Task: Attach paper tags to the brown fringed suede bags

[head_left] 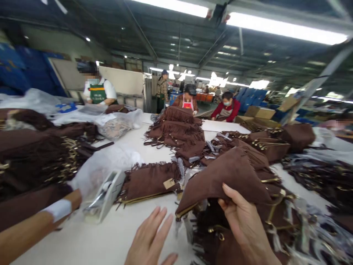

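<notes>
My right hand point(242, 221) grips a brown suede-like zip pouch point(220, 176) by its near edge, thumb on top and fingers underneath. The pouch is tilted above a heap of similar brown pieces, with fringe along its far right side. My left hand point(150, 239) is held over the white table point(110, 235) with fingers stretched out and nothing in it. Just beyond it lies another fringed brown pouch point(151, 180), flat, with a gold zip and a small tan tag point(168, 183).
A tape dispenser point(106, 197) stands left of the flat pouch, beside clear plastic point(110, 162). Brown fringed bags are piled at left point(33, 154) and centre point(179, 129). A long tan shape with a white band point(57, 209) juts in from lower left. Several people work beyond.
</notes>
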Motion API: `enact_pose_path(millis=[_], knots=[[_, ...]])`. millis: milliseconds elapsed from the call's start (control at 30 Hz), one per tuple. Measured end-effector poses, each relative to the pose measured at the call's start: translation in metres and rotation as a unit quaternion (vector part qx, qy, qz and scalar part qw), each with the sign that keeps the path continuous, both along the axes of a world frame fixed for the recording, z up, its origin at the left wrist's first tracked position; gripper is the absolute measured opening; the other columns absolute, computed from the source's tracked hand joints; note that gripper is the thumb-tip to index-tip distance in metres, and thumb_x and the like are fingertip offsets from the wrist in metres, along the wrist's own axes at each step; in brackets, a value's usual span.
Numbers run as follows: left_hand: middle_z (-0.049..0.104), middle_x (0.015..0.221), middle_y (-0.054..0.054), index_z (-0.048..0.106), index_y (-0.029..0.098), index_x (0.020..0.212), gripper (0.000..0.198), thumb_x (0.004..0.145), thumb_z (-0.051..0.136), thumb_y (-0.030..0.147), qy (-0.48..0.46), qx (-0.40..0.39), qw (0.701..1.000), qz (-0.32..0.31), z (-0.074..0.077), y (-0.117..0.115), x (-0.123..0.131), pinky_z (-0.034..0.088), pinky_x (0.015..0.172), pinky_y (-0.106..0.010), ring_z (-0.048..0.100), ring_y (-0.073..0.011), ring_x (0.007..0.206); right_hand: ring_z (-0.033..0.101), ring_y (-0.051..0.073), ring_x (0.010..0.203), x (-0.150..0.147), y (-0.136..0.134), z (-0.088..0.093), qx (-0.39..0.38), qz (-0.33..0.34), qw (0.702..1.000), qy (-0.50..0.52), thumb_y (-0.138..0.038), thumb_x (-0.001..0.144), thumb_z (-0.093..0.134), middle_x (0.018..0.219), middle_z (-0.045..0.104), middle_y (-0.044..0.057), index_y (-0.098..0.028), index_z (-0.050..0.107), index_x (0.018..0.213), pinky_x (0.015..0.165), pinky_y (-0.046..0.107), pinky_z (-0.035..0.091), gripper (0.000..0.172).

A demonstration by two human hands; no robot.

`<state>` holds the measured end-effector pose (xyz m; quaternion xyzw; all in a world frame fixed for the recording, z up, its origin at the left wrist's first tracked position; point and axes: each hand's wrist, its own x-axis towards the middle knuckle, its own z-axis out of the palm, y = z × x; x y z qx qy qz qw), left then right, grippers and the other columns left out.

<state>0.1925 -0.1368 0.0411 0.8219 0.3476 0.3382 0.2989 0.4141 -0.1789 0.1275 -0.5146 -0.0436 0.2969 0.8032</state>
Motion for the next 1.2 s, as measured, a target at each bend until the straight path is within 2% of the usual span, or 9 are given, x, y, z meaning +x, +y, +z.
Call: enact_pose_path(millis=[133, 233, 333, 467, 567, 700, 833, 1033, 1200], knots=[[0.045, 0.13, -0.012, 0.049, 0.02, 0.122, 0.067, 0.059, 0.071, 0.025, -0.091, -0.168, 0.98, 0.062, 0.04, 0.01, 0.02, 0.023, 0.104, -0.041, 0.037, -0.0331, 0.122, 0.058, 0.014, 0.06, -0.064, 0.02, -0.008, -0.029, 0.127, 0.989, -0.065, -0.024, 0.055, 0.076, 0.074, 0.067, -0.001, -0.017, 0.062, 0.094, 0.044, 0.021, 0.047, 0.042], [0.064, 0.102, -0.015, 0.052, 0.016, 0.119, 0.067, 0.055, 0.072, 0.018, -0.137, -0.286, 0.933, 0.169, 0.038, 0.023, 0.003, 0.032, 0.098, -0.041, 0.053, -0.0331, 0.105, 0.058, 0.014, 0.061, -0.103, 0.031, -0.015, -0.027, 0.296, 0.941, -0.162, -0.03, 0.065, 0.069, 0.071, 0.066, 0.001, -0.014, 0.063, 0.085, 0.051, 0.024, 0.05, 0.026], [0.069, 0.084, -0.008, 0.061, 0.015, 0.106, 0.043, 0.063, 0.067, 0.021, -0.211, -0.372, 0.886, 0.18, 0.02, 0.027, -0.029, 0.045, 0.084, -0.033, 0.06, -0.027, 0.091, 0.061, 0.016, 0.08, -0.126, 0.034, -0.028, 0.022, 0.459, 0.847, -0.268, -0.03, 0.076, 0.058, 0.089, 0.066, 0.004, -0.018, 0.06, 0.097, 0.071, 0.028, 0.051, 0.025], [0.069, 0.073, -0.008, 0.064, 0.008, 0.09, 0.022, 0.07, 0.06, 0.017, -0.339, -0.521, 0.734, 0.274, -0.013, 0.011, -0.062, 0.051, 0.066, -0.033, 0.064, -0.0222, 0.068, 0.059, 0.018, 0.088, -0.122, 0.018, -0.065, -0.042, 0.43, 0.773, -0.464, -0.026, 0.081, 0.051, 0.095, 0.063, 0.006, -0.021, 0.058, 0.101, 0.078, 0.029, 0.048, 0.022], [0.069, 0.069, -0.008, 0.062, 0.008, 0.089, 0.019, 0.071, 0.056, 0.006, -0.406, -0.557, 0.603, 0.401, -0.038, -0.013, -0.072, 0.052, 0.068, -0.034, 0.065, -0.0198, 0.065, 0.061, 0.018, 0.079, -0.105, -0.007, -0.102, -0.106, 0.381, 0.76, -0.515, -0.028, 0.083, 0.047, 0.087, 0.064, 0.006, -0.021, 0.059, 0.094, 0.071, 0.028, 0.051, 0.018], [0.069, 0.068, -0.004, 0.058, 0.012, 0.095, 0.023, 0.075, 0.053, 0.002, -0.443, -0.582, 0.496, 0.468, -0.056, -0.04, -0.075, 0.053, 0.07, -0.034, 0.066, -0.0179, 0.066, 0.063, 0.018, 0.08, -0.087, -0.049, -0.138, -0.151, 0.367, 0.74, -0.544, -0.026, 0.084, 0.046, 0.089, 0.065, 0.006, -0.021, 0.058, 0.094, 0.069, 0.026, 0.053, 0.017], [0.07, 0.073, -0.005, 0.056, 0.013, 0.1, 0.025, 0.077, 0.052, 0.005, -0.455, -0.598, 0.484, 0.448, -0.056, -0.045, -0.071, 0.053, 0.071, -0.033, 0.066, -0.018, 0.073, 0.059, 0.022, 0.097, -0.094, -0.076, -0.156, -0.103, 0.391, 0.687, -0.604, -0.02, 0.077, 0.051, 0.106, 0.062, 0.008, -0.023, 0.05, 0.114, 0.08, 0.031, 0.051, 0.037], [0.069, 0.071, -0.006, 0.053, 0.01, 0.106, 0.03, 0.077, 0.051, 0.003, -0.438, -0.587, 0.512, 0.448, -0.048, -0.034, -0.06, 0.054, 0.071, -0.037, 0.066, -0.0191, 0.068, 0.052, 0.029, 0.105, -0.118, -0.069, -0.166, -0.09, 0.307, 0.686, -0.654, -0.018, 0.068, 0.055, 0.113, 0.058, 0.009, -0.025, 0.044, 0.122, 0.087, 0.045, 0.043, 0.055], [0.068, 0.068, -0.005, 0.052, 0.01, 0.105, 0.028, 0.078, 0.051, 0.003, -0.412, -0.606, 0.516, 0.444, -0.047, -0.037, -0.059, 0.054, 0.072, -0.041, 0.066, -0.0196, 0.067, 0.054, 0.026, 0.102, -0.108, -0.063, -0.163, -0.053, 0.386, 0.664, -0.638, -0.019, 0.065, 0.06, 0.111, 0.059, 0.009, -0.023, 0.044, 0.121, 0.086, 0.039, 0.045, 0.058]])
